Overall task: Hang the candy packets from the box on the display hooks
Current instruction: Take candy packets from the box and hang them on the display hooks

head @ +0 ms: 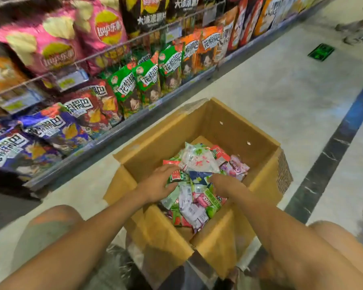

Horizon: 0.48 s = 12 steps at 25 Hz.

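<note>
An open cardboard box (235, 130) sits on the shop floor in front of me, holding a heap of small candy packets (197, 162) in green, pink, white and red. Both my hands are down inside the box on the heap. My left hand (158, 183) lies on the left side of the pile with fingers curled over a red and green packet. My right hand (224, 186) rests on the right side, fingers bent down into the packets. Whether either hand has a firm hold on a packet is unclear. No display hooks show in this view.
Shelves of snack bags (147, 80) run along the left, with pink crisp bags (105, 32) above. A tiled floor with a dark stripe (331, 143) stretches right. Another person's feet (356, 36) stand at the top right. My knees flank the box.
</note>
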{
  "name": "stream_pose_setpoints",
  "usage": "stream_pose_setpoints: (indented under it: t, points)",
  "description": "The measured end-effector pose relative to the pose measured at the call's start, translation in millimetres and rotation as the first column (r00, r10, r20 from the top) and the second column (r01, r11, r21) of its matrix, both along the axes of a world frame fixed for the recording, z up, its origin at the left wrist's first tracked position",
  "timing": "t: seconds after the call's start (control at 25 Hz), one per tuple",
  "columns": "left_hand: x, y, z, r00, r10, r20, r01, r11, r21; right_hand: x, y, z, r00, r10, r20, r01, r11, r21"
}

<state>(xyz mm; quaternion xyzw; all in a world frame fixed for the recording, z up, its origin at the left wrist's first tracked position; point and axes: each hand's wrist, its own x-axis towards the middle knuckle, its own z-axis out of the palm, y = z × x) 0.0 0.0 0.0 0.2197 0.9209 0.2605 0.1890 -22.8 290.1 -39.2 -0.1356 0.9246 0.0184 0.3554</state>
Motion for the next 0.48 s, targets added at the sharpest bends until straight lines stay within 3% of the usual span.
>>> stream_pose_setpoints:
  t: [0.16, 0.32, 0.4, 0.48]
  points:
    - [4, -1, -3, 0.999, 0.034, 0.009, -0.034, 0.999, 0.019, -4, -8, -8, 0.992, 0.106, 0.063, -0.113, 0.986, 0.123]
    - [1, -4, -2, 0.997, 0.08, 0.013, -0.081, 0.996, 0.026, -13, -12, -7, 0.96, 0.277, -0.045, -0.246, 0.908, 0.34]
    - [3, -3, -2, 0.996, 0.09, 0.024, -0.091, 0.996, 0.017, -18, -8, -3, 0.952, 0.294, -0.078, -0.257, 0.915, 0.309]
    - [4, -1, 1, 0.996, 0.086, 0.028, -0.086, 0.996, 0.016, -22, -6, 12, 0.966, 0.251, -0.069, -0.238, 0.959, 0.157]
